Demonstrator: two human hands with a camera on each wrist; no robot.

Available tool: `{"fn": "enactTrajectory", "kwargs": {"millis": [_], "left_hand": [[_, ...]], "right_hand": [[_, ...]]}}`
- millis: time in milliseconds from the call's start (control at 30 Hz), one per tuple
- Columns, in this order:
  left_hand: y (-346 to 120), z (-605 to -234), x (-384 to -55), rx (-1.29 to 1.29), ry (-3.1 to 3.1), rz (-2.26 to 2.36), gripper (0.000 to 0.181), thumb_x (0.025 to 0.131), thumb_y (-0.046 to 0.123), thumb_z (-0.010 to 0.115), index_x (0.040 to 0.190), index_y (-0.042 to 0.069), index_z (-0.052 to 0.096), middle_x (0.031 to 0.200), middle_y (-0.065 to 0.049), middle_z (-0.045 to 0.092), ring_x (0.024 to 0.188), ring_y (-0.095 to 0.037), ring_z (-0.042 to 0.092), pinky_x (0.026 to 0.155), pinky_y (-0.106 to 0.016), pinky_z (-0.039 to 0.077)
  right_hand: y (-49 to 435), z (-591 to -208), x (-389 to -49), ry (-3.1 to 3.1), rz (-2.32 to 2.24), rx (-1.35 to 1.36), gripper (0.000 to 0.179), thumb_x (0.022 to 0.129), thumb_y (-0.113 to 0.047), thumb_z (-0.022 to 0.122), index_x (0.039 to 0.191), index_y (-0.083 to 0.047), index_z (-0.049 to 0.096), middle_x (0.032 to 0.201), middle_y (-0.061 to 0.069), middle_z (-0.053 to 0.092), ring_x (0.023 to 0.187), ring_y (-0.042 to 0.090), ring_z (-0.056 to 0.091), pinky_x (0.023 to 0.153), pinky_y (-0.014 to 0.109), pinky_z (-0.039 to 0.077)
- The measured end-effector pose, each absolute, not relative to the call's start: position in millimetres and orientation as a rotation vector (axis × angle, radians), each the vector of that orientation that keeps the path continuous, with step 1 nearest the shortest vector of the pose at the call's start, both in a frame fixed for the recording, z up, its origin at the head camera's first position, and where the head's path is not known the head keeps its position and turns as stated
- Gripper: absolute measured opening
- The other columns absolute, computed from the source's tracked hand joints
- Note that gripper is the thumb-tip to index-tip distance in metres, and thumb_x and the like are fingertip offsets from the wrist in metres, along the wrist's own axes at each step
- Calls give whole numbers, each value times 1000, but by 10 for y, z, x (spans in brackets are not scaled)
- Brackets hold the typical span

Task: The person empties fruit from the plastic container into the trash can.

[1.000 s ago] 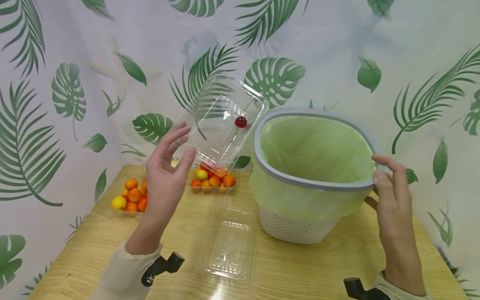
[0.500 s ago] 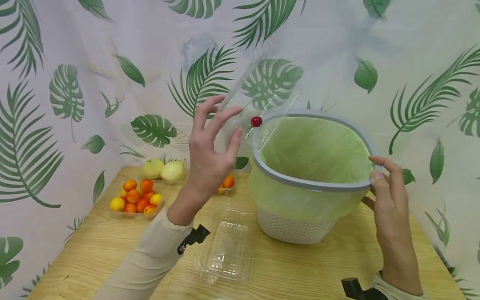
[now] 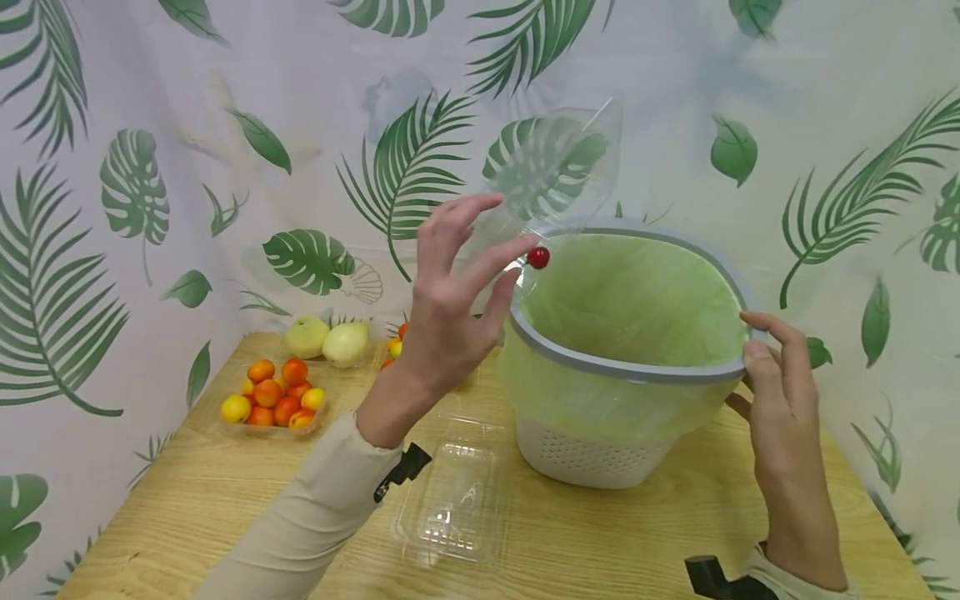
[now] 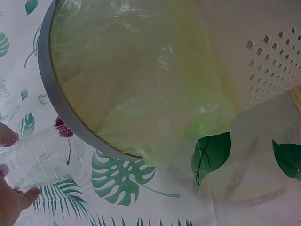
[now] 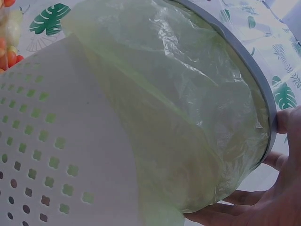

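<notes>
My left hand [image 3: 457, 292] pinches a clear plastic container [image 3: 588, 158] by its near edge. The container is tipped steeply above the back left rim of a white perforated trash bin [image 3: 592, 458]. A single red cherry [image 3: 537, 257] with a stem shows in the lower part of the container, close to my index fingertip. In the left wrist view the cherry [image 4: 63, 127] overlaps the bin's grey ring [image 4: 70, 113]. A pale green bag [image 3: 622, 292] lines the bin and hangs over its outside. My right hand [image 3: 787, 400] grips the ring on the right, thumb toward me.
A second clear container [image 3: 457, 508] lies in front on the wooden table [image 3: 600, 550]. At the left stands a box of orange and yellow fruits [image 3: 270, 400]. Two large pale fruits [image 3: 345, 344] sit behind it, and another fruit box [image 3: 397, 342] is partly hidden by my left arm.
My left hand has moved right and tilted the container over to the bin's rim; the cherry has moved right with it. The right hand and the bin stay put.
</notes>
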State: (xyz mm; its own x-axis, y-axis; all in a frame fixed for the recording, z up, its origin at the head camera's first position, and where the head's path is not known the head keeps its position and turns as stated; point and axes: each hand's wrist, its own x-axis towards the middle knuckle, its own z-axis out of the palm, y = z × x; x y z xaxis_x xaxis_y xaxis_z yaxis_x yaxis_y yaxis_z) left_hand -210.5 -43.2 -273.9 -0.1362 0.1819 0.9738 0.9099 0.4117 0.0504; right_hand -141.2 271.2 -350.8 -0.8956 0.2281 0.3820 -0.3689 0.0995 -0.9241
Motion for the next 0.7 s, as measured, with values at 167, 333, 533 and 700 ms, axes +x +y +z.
{"fn": "enactTrajectory", "kwargs": {"millis": [167,333,533,700], "left_hand": [[-429,-2747,-2119,-978,-1597,-830,26,92,-3,68,116,6,75,138,-23,53,134,-42,41,104,-44,44],[-526,-2757,-2104,-911,-1573,-906,25,93,-3,69,116,5,75,139,-23,52,134,-38,42,105,-40,48],[-811,-2852,-2020,-774,-1540,-1189,28,92,-6,68,119,-1,71,139,-18,53,131,-34,48,109,-47,46],[-1063,-3066,-1879,-687,-1561,-1564,32,93,-11,64,125,-7,66,143,-12,49,134,-31,45,107,-48,49]], "right_hand": [[2723,-3511,-1415,-1950,1855,139,43,110,-28,41,152,-19,45,134,9,46,118,24,56,78,15,51],[2721,-3512,-1423,-1946,1867,152,43,111,-27,41,152,-18,44,131,9,48,121,24,55,79,15,51],[2719,-3507,-1423,-1955,1853,165,43,111,-27,41,152,-18,44,121,9,52,121,23,55,79,15,51],[2710,-3512,-1406,-1947,1844,171,43,111,-27,41,152,-18,44,126,10,51,117,23,57,80,14,51]]}}
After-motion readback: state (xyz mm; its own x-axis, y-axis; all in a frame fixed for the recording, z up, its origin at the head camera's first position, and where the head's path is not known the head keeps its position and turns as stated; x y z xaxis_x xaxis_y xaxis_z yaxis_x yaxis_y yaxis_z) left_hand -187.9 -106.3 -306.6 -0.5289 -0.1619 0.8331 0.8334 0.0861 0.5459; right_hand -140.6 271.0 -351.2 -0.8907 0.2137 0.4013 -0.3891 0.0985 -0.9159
